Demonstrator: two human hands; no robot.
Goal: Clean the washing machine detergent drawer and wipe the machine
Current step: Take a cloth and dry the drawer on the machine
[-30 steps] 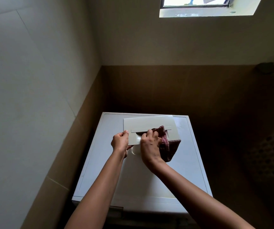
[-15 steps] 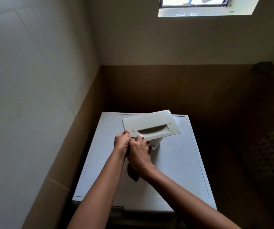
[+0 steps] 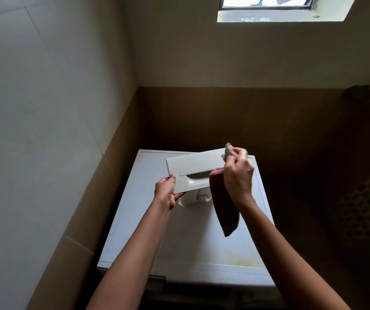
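The white detergent drawer (image 3: 193,173) is held above the top of the white washing machine (image 3: 186,249), its front panel and handle recess facing me. My left hand (image 3: 165,191) grips the drawer's lower left corner. My right hand (image 3: 237,173) is at the drawer's right end and grips a red checked cloth (image 3: 223,206). The cloth hangs down from that hand in a long fold, and a small tip sticks up above the fingers. The drawer's compartments are mostly hidden behind the panel.
Walls close in on the left and behind the machine, brown tile low and pale wall above. A small window (image 3: 269,5) is high on the back wall. A dark perforated surface (image 3: 367,209) stands at the right. The open drawer slot (image 3: 157,283) shows at the machine's front left.
My right hand has swept the cloth from the drawer's lower left, beside my left hand, across to its right end. The drawer has tilted slightly and the cloth now hangs free.
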